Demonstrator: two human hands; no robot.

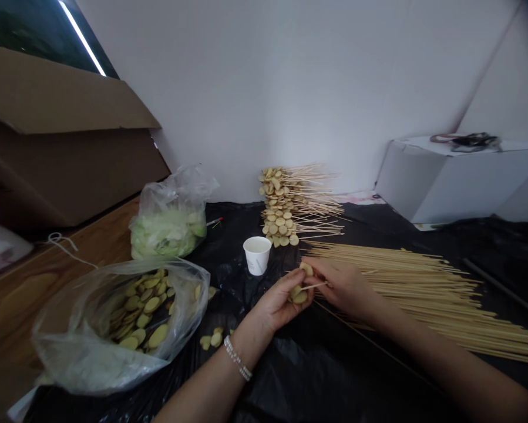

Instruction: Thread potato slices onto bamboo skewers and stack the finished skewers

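My left hand (279,299), with a beaded bracelet (237,358) at its wrist, is closed around a few round slices that look like potato (298,296). Another slice (306,269) sits between the fingertips of both hands. My right hand (345,288) pinches a thin wooden skewer (315,285), whose tip points left at the slices. Beyond the hands lies a stack of loaded skewers (279,214), their slices to the left and bare sticks to the right. Loose bare skewers (404,282) spread out behind and beside my right arm.
At left, an open plastic bag (184,329) holds many slices; several loose ones (212,339) lie beside it. Behind it is a bag of pale green vegetable pieces (169,232). A white paper cup (257,255) stands mid-table. A cardboard box (70,170) and a white box (422,176) flank the black sheet.
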